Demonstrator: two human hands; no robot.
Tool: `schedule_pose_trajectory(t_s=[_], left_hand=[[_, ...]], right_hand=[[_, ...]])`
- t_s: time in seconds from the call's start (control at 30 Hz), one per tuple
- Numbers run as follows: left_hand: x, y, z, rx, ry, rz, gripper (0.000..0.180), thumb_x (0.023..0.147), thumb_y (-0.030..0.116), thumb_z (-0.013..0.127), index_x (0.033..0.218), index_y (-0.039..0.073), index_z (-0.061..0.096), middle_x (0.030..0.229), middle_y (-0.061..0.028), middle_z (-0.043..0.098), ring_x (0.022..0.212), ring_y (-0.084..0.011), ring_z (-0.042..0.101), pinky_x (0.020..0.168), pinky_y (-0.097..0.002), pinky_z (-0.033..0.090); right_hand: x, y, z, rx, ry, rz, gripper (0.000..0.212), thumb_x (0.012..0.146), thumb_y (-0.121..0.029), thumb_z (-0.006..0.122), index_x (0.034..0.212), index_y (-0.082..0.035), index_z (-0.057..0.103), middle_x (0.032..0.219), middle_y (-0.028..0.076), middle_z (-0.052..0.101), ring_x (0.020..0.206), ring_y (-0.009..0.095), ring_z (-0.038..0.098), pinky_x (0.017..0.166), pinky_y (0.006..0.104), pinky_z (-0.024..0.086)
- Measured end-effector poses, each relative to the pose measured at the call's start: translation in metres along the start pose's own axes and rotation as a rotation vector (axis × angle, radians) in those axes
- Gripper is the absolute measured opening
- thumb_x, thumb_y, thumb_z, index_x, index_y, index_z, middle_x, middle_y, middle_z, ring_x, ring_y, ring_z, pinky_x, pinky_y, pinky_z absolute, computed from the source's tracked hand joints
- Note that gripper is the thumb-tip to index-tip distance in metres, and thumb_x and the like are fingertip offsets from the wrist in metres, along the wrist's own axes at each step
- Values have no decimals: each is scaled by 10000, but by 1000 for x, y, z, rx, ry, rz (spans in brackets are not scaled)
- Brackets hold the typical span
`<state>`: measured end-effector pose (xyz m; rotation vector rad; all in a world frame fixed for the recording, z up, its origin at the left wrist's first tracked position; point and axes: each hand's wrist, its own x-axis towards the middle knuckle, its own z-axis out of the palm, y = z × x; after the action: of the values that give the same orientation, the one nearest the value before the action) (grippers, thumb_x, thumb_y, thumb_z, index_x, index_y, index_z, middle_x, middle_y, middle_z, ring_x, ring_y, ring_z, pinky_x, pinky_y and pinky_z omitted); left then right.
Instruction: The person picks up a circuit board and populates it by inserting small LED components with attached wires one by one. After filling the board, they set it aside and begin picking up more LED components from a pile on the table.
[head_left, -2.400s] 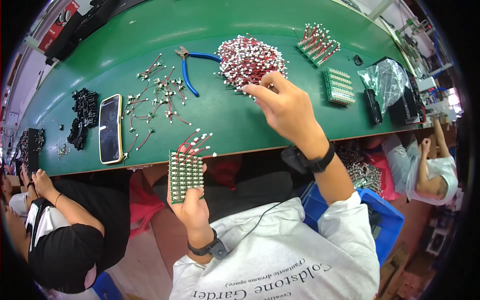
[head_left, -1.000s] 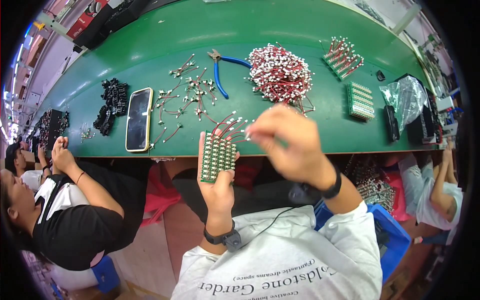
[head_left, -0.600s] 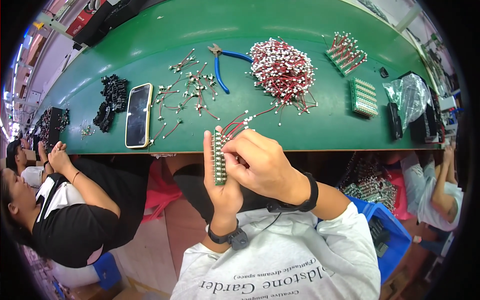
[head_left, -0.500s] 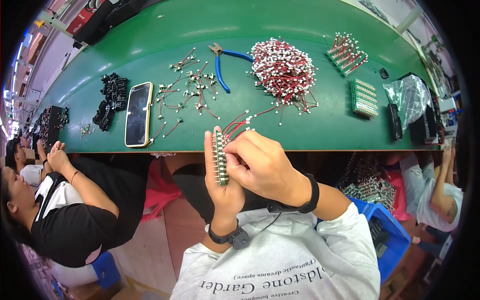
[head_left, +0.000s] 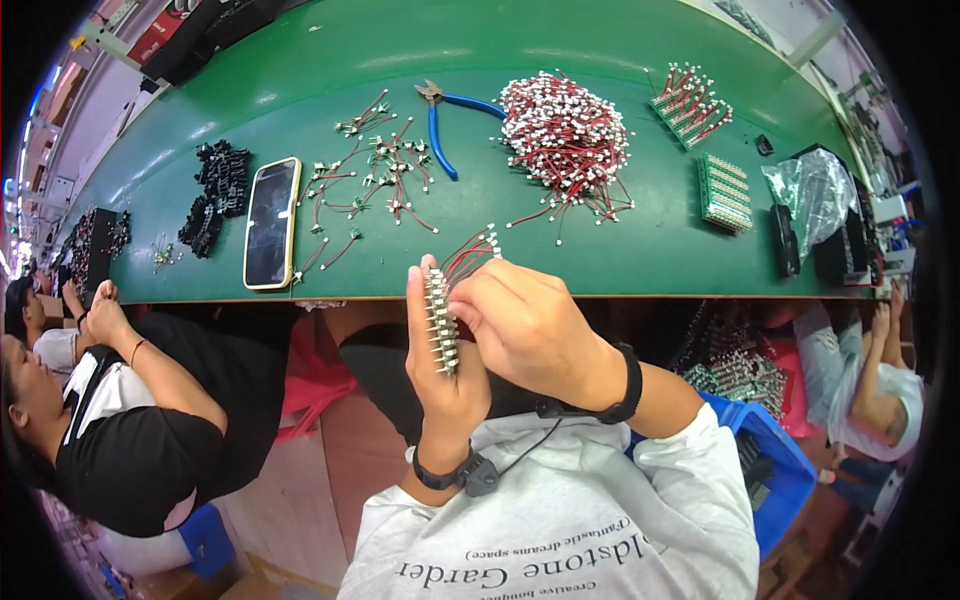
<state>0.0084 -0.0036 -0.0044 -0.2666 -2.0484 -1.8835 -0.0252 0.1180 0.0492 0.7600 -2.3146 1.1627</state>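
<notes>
My left hand (head_left: 445,395) holds a narrow green circuit board strip (head_left: 440,325) upright along its fingers, with a row of small metal pins and white connectors on it. Several red wires (head_left: 468,250) with white plugs stick out from the strip's far end. My right hand (head_left: 530,325) is closed in a pinch against the strip's right edge; its fingers hide whatever lies between them. Beyond my hands lies a big heap of red wires with white plugs (head_left: 565,140). Left of the heap, several loose wired pieces (head_left: 385,165) are scattered.
Blue-handled cutters (head_left: 435,130), a phone (head_left: 272,225) and black parts (head_left: 218,195) lie on the green table (head_left: 340,80). To the right are a wired board (head_left: 690,105), stacked boards (head_left: 726,192) and a clear bag (head_left: 812,195). A blue crate (head_left: 775,470) stands low right; co-workers (head_left: 150,400) sit alongside.
The strip has turned slightly in my left hand, so its pins face up more. My right fingers stay at its edge, and the plugs by them have shifted. The view has moved a little.
</notes>
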Motion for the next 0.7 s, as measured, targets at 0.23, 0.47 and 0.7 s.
schedule_pose_trajectory(t_s=[0.23,0.47,0.7], left_hand=[[2,1,-9,-86,-21,-32,729,777,-159,374,1495,-87,268,1479,-257,434,1178,-229,582,1010,-328,448],[10,1,-24,-319,235,-248,798,738,-139,377,1522,-18,289,1293,-153,601,955,-122,625,703,-167,458],[11,7,-23,-481,254,-336,833,697,-148,377,1517,-38,273,1251,-168,600,1004,-201,648,860,-303,542]], right_hand=[[2,4,-1,95,19,13,130,757,7,733,827,-16,625,733,103,596,630,282,598,549,372,485],[7,77,-30,-243,-65,187,126,782,-35,730,896,-37,674,857,87,596,722,276,603,641,373,490],[13,91,-14,-345,-116,-36,134,787,0,692,897,-14,616,866,97,587,780,315,591,684,406,478]])
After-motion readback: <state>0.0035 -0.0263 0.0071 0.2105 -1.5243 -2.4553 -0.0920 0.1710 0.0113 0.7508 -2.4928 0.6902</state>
